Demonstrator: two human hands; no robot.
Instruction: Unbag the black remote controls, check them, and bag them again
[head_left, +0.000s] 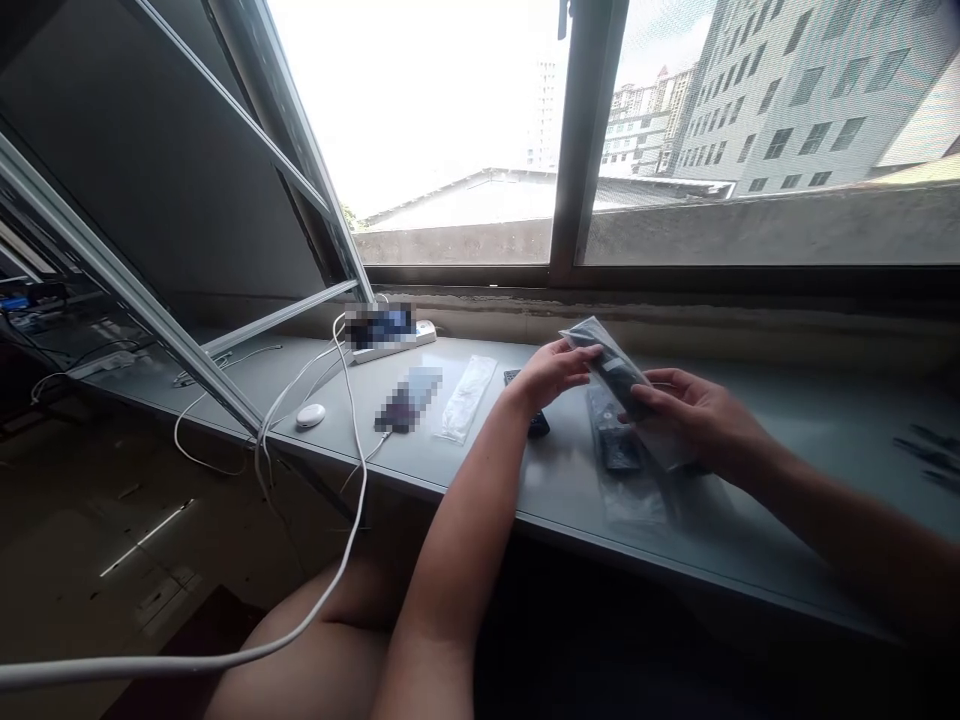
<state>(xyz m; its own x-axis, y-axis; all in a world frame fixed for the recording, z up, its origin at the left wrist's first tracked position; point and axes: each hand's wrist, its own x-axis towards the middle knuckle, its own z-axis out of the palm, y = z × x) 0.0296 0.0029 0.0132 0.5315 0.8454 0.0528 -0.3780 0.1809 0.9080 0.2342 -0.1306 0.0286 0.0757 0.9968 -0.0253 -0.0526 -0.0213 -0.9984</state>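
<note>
A clear plastic bag (619,375) with a long dark object inside, shaped like a remote control, is held tilted above the table. My left hand (553,376) pinches its upper left end. Gripping the lower right side of the same bag is my right hand (694,415), fingers closed over its edge. Beneath it on the table lies another clear bag (634,500) containing a dark item. A black remote control (538,425) with buttons rests behind my left wrist, which hides its middle.
Left of my arm, a white plastic packet (466,400), a blurred-out phone-like device (409,400) and a white round object (310,415) lie on the table (480,470). A white cable (356,500) loops over the front edge. A power strip (394,345) sits below the window.
</note>
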